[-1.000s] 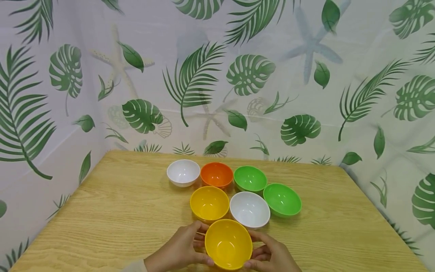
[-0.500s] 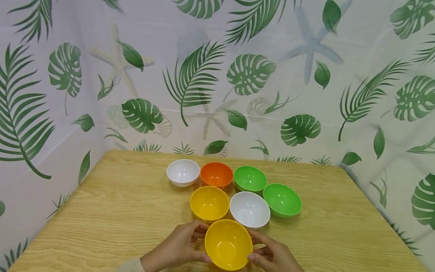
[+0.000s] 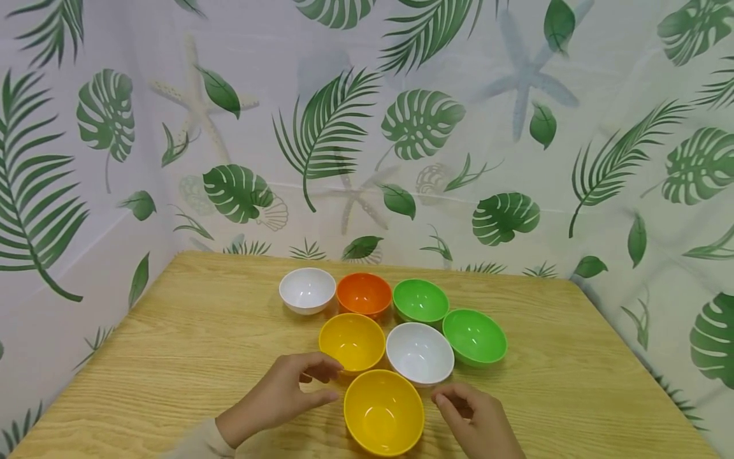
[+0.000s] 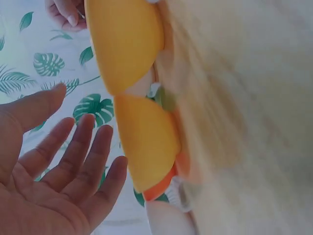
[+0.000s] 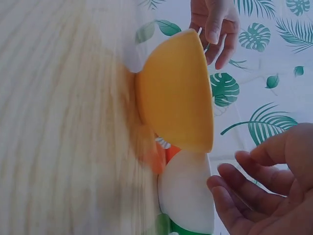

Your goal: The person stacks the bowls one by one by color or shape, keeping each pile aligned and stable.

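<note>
The nearest yellow bowl (image 3: 384,413) stands upright on the table between my two hands, and neither hand grips it. To its left is my left hand (image 3: 289,389), fingers loosely bent and apart from the bowl; the left wrist view shows its spread fingers (image 4: 80,156) holding nothing. My right hand (image 3: 478,417) is off the bowl's right side, its fingers relaxed, with a gap to the rim in the right wrist view. Just behind sit a second yellow bowl (image 3: 352,343) and a white bowl (image 3: 420,354), close to the near bowl's rim.
A back row holds another white bowl (image 3: 308,291), an orange bowl (image 3: 364,295) and a green bowl (image 3: 420,301). A second green bowl (image 3: 474,336) stands at the right. The wooden table (image 3: 189,331) ends at a leaf-patterned curtain (image 3: 252,102).
Both hands have let go of the nearest yellow bowl and drawn apart, the left hand leftward and the right hand to the right. The bowls stay where they were.
</note>
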Demonstrator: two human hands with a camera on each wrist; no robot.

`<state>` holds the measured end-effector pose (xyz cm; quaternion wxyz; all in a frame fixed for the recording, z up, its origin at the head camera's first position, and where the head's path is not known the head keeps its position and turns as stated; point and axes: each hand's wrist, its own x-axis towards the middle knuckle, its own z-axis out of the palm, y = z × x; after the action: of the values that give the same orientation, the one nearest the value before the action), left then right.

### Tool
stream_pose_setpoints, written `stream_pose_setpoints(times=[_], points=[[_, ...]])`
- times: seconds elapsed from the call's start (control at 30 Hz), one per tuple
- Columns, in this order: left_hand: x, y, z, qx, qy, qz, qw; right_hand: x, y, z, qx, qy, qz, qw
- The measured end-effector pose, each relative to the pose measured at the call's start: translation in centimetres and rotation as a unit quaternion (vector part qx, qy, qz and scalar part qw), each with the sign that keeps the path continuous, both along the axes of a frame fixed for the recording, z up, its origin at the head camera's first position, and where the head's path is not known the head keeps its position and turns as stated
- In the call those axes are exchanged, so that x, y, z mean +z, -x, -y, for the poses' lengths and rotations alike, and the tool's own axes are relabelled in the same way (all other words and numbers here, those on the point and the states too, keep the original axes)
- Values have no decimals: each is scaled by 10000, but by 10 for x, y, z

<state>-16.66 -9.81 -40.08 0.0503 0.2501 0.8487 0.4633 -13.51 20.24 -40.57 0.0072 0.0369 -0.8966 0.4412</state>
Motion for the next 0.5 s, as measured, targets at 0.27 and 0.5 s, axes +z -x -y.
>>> stream_pose_setpoints(times=[0.27,0.5], points=[[14,10,11,448,-339,-432,9975,11,3,7,-410,1017,28,9940],[20,18,9,766,-629,-169,9949,21,9,15,-36,2896,800,9538]])
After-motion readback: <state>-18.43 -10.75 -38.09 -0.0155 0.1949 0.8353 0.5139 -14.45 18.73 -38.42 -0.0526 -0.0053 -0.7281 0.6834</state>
